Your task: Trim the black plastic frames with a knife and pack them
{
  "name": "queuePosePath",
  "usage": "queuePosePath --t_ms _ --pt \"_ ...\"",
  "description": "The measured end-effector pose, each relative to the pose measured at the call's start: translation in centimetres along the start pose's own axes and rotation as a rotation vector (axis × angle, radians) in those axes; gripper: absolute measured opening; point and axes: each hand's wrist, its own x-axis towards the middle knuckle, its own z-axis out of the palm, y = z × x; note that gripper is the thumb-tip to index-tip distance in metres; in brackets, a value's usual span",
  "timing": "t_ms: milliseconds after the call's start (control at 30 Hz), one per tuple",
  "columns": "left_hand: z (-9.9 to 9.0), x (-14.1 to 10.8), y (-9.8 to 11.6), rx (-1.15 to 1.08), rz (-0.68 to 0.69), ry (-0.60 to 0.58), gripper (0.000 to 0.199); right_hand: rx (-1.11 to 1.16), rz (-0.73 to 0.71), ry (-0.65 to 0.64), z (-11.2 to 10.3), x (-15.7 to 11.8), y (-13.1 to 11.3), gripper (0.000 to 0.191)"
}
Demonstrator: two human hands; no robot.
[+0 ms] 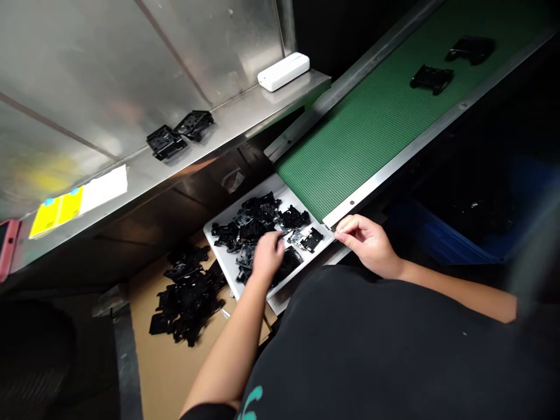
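My left hand (268, 254) is over the white tray (228, 270), its fingers bent down at the black parts (256, 219) lying there; whether it grips one is hidden. To the right, beside the near end of the green conveyor belt (363, 134), my right hand (370, 244) is raised with thumb and index finger pinched together. Anything between those fingertips is too small to make out. A separate black part (311, 239) lies on the tray between the two hands.
Black parts (188, 297) are heaped on cardboard (161, 373) left of the tray. A metal ledge (231, 125) holds two black pieces (166, 142), a white device (283, 71) and yellow paper (56, 213). Two black parts (431, 79) ride the belt. A blue bin (450, 239) stands at right.
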Motion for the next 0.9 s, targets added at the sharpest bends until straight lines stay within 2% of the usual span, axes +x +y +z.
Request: queuePosePath --t_ms 67,133,200,267,400,533,700,800,900 --pt "4.9 1.5 2.8 -0.052 0.040 -0.151 0.035 0.016 -0.002 -0.015 -0.5 -0.1 -0.2 0.014" --pt "8.2 2.4 4.8 -0.107 0.047 -0.234 0.040 0.030 -0.008 -0.028 -1.2 -0.2 -0.2 0.013" --pt "9.9 3.0 6.0 -0.155 0.042 -0.280 0.041 0.038 -0.018 -0.040 -2.0 -0.4 -0.1 0.014" --pt "10.4 3.6 6.6 -0.177 0.025 -0.313 0.042 0.040 -0.018 -0.039 -2.9 -0.4 0.1 0.016" --pt "10.4 4.8 7.1 -0.176 -0.078 -0.339 0.045 0.019 0.005 -0.008 -4.7 0.0 0.2 0.018" --pt "9.6 4.6 7.2 -0.273 -0.219 -0.256 0.048 0.019 -0.022 -0.017 -6.0 0.7 -0.1 0.019" --pt "6.2 0.4 8.1 -0.630 -0.348 -0.115 0.070 0.073 0.011 -0.072 -6.5 1.8 -0.2 0.018" --pt "3.8 -3.0 10.2 -0.902 -0.380 -0.089 0.067 0.110 0.016 -0.116 -6.2 2.9 -0.7 0.015" --pt "1.8 -5.8 13.3 -1.098 -0.389 -0.099 0.060 0.158 -0.019 -0.165 -5.3 4.6 -1.6 0.015"
